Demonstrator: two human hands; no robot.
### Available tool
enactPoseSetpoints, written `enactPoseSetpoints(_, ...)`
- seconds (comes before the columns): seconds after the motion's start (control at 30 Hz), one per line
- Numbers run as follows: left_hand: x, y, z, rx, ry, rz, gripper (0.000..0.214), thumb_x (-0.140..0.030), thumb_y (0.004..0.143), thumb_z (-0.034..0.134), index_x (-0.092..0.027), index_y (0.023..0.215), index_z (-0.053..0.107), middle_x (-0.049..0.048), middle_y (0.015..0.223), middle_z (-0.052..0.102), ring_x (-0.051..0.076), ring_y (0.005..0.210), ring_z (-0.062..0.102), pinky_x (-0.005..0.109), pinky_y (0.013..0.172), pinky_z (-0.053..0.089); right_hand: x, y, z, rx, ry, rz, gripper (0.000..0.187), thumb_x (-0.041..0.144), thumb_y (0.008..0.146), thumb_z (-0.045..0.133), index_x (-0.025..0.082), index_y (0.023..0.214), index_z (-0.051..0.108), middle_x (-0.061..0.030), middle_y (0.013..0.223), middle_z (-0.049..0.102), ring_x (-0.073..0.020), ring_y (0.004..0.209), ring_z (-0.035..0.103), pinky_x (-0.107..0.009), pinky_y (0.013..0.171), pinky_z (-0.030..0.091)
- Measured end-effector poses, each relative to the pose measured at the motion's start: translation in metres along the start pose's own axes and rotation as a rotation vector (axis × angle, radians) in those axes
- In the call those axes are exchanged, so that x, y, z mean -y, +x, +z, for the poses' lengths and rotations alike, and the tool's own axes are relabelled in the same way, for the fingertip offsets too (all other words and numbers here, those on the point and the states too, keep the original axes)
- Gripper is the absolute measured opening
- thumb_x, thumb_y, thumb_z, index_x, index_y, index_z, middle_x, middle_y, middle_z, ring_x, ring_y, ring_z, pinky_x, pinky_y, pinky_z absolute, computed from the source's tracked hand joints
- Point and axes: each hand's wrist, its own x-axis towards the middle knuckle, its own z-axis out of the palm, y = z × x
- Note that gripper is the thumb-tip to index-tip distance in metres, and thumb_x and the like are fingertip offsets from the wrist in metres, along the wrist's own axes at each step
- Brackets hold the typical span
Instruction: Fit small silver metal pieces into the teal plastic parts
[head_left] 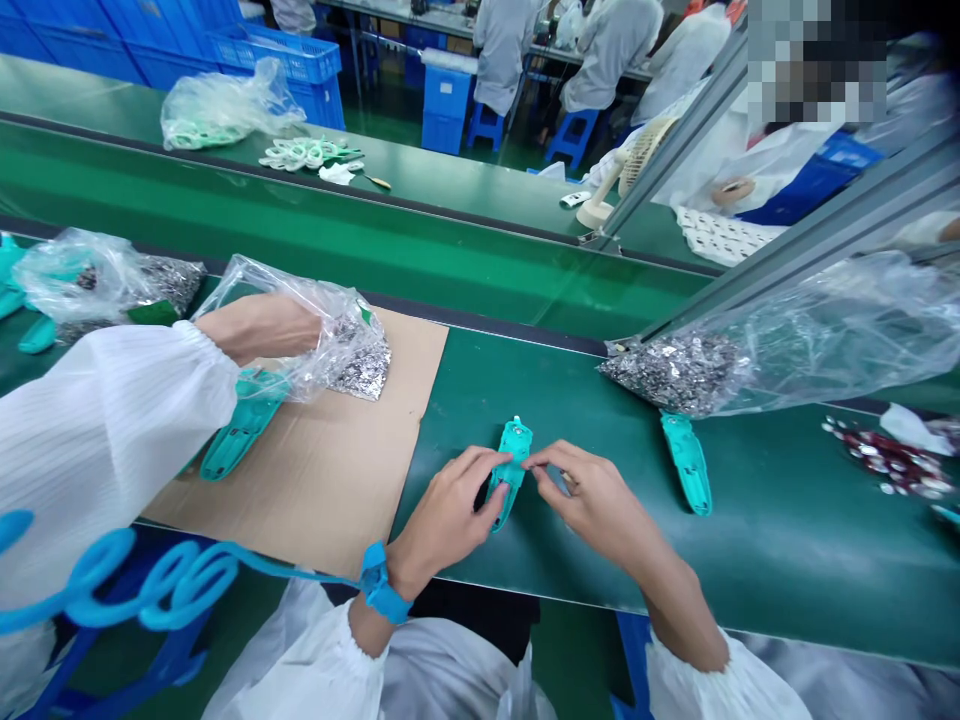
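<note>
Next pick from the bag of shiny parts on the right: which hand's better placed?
Likely the right hand: it's nearer that bag, while the left hand holds the teal shell.

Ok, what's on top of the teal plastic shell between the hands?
The left hand has thumb and fingertips on the teal plastic shell; the right hand has fingertips at its right edge. What lies beneath those fingers is covered.

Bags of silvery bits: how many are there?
3 I can tell apart: a left bag beyond a co-worker's sleeve, a middle bag at that worker's hand, a right bag behind a teal casing. Others may be hidden.
</note>
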Motion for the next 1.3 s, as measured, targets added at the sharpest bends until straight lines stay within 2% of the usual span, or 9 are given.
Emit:
enactPoseSetpoints(0.17,0.000,-0.005,0.001,0.080,0.120,0.031,0.046,-0.026,0.093,0.056,-0.028,0.138,0.044,0.0042,0.133,0.053,0.022,0.122,0.050,0.038,0.106,0.042,-0.002,-0.008,0.007,-0.005,0.052,0.023,0.015,0.026,0.090,0.052,0.025,0.091,0.068,0.0035,0.084,0.068,-0.0129,0.067,0.054,-0.026,0.066,0.038)
enactPoseSetpoints(0.33,0.002,-0.007,0.004,0.075,0.155,0.046,0.053,-0.022,0.092,0.058,-0.028,0.141,0.038,0.0046,0.135,0.052,0.022,0.124,0.049,0.040,0.107,0.043,-0.002,-0.009,0.014,-0.029,0.090,0.005,0.015,0.029,0.090,0.053,0.024,0.087,0.067,0.0026,0.088,0.067,-0.0123,0.065,0.051,-0.025,0.065,0.037)
enactPoseSetpoints(0.43,0.000,-0.006,0.006,0.020,0.134,0.058,0.052,-0.024,0.092,0.060,-0.027,0.139,0.039,0.0052,0.134,0.051,0.021,0.127,0.045,0.040,0.109,0.041,-0.003,-0.010,0.017,-0.068,0.133,0.058,0.020,0.035,0.091,0.053,0.024,0.087,0.069,0.0018,0.078,0.064,-0.0115,0.057,0.044,-0.025,0.058,0.032)
enactPoseSetpoints(0.57,-0.001,-0.004,0.009,-0.107,0.133,0.122,0.029,-0.024,0.093,0.059,-0.025,0.121,0.052,0.0049,0.123,0.056,0.020,0.124,0.046,0.038,0.107,0.043,-0.004,-0.013,0.023,-0.077,0.258,0.225,0.033,0.050,0.088,0.056,0.022,0.086,0.072,0.0050,0.049,0.040,-0.0106,0.047,0.028,-0.026,0.049,0.021)
enactPoseSetpoints(0.67,0.002,-0.004,0.011,-0.179,0.196,0.185,0.015,-0.023,0.094,0.057,-0.023,0.109,0.058,0.0055,0.115,0.059,0.021,0.120,0.048,0.038,0.104,0.045,-0.004,-0.013,0.027,-0.040,0.364,0.267,0.039,0.055,0.086,0.057,0.020,0.085,0.073,0.0041,0.049,0.041,-0.0099,0.046,0.026,-0.025,0.046,0.018)
enactPoseSetpoints(0.8,0.005,-0.005,0.012,-0.231,0.302,0.272,0.012,-0.019,0.094,0.057,-0.022,0.105,0.060,0.0055,0.111,0.061,0.022,0.116,0.050,0.038,0.100,0.047,-0.004,-0.012,0.028,-0.015,0.418,0.243,0.042,0.057,0.086,0.055,0.019,0.086,0.073,0.0011,0.052,0.049,-0.0108,0.047,0.032,-0.024,0.044,0.019)
enactPoseSetpoints(1.0,0.002,-0.007,0.012,-0.267,0.333,0.302,0.013,-0.017,0.094,0.057,-0.020,0.106,0.060,0.0044,0.106,0.065,0.020,0.109,0.054,0.036,0.097,0.047,0.003,-0.014,0.021,-0.019,0.431,0.252,0.038,0.054,0.086,0.058,0.019,0.094,0.070,0.0063,0.050,0.034,-0.0090,0.048,0.022,-0.024,0.047,0.015)
enactPoseSetpoints(1.2,0.000,-0.005,0.002,-0.201,0.161,0.185,0.014,-0.025,0.097,0.052,-0.022,0.109,0.059,0.0040,0.110,0.063,0.019,0.116,0.052,0.036,0.102,0.045,0.013,-0.014,0.017,-0.052,0.232,0.059,0.029,0.046,0.096,0.049,0.022,0.089,0.064,0.0023,0.066,0.055,-0.0107,0.051,0.038,-0.025,0.052,0.029)
enactPoseSetpoints(1.3,0.002,-0.005,-0.006,-0.039,0.246,0.167,0.053,-0.043,0.092,0.060,-0.023,0.138,0.043,0.0090,0.137,0.055,0.026,0.137,0.036,0.046,0.111,0.038,0.013,-0.012,0.014,-0.066,0.108,0.027,0.026,0.040,0.099,0.044,0.022,0.091,0.061,-0.0009,0.082,0.063,-0.0131,0.061,0.051,-0.026,0.058,0.036)
